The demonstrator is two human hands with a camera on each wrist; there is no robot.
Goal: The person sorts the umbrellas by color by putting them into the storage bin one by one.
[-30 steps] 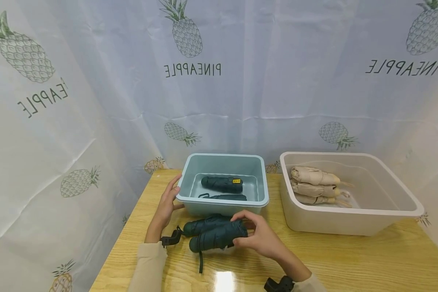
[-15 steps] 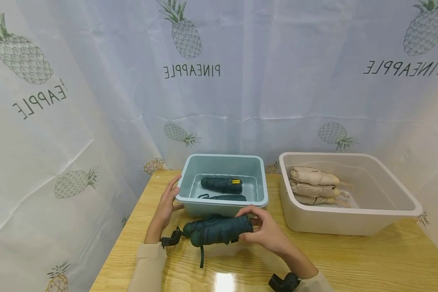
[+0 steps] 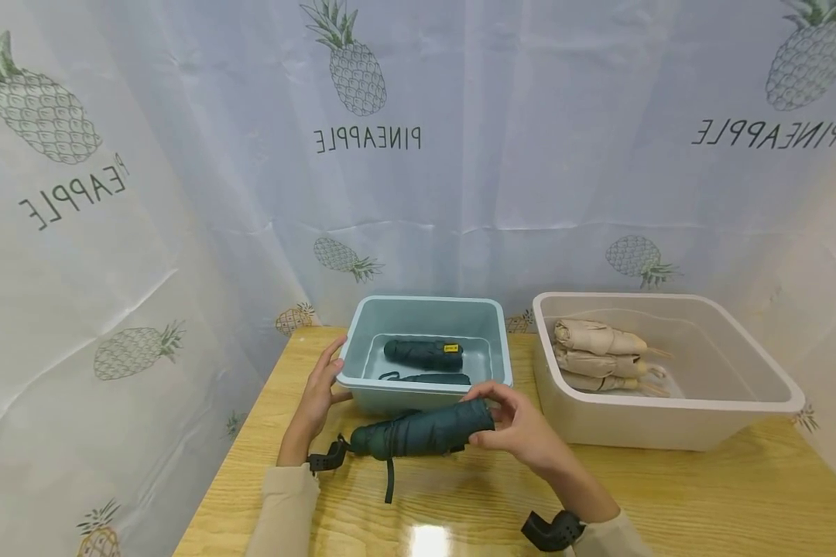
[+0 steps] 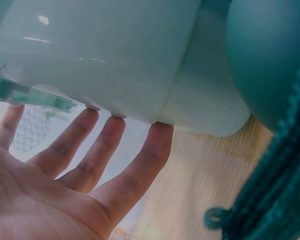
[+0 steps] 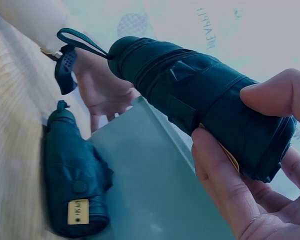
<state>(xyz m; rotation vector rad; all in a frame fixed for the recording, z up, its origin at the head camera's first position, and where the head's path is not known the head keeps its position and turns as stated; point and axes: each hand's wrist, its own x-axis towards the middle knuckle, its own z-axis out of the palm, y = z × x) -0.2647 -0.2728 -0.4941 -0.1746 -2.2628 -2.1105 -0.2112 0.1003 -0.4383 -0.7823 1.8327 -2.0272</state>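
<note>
My right hand (image 3: 525, 433) grips a dark green folding umbrella (image 3: 439, 429) by one end, thumb on one side and fingers on the other. It is tilted, its wrist strap hanging from the far end. A second dark green folding umbrella (image 5: 77, 175) lies on the table, mostly hidden behind the held one in the head view. My left hand (image 3: 316, 391) touches the left side of a light blue bin (image 3: 390, 399), fingers nearly straight against its wall (image 4: 105, 60) in the left wrist view. Inside lie two more dark green umbrellas (image 3: 418, 353), the nearer partly hidden by the front rim.
At the right stands a larger off-white bin (image 3: 641, 425) with several beige folded umbrellas (image 3: 599, 338) stacked at its left side. Both bins rest on a wooden table (image 3: 669, 503). A pineapple-print curtain (image 3: 460, 186) hangs behind and at the sides.
My right hand has lifted the umbrella slightly and moved it up and to the right, covering more of the one behind. The left hand has stayed on the bin.
</note>
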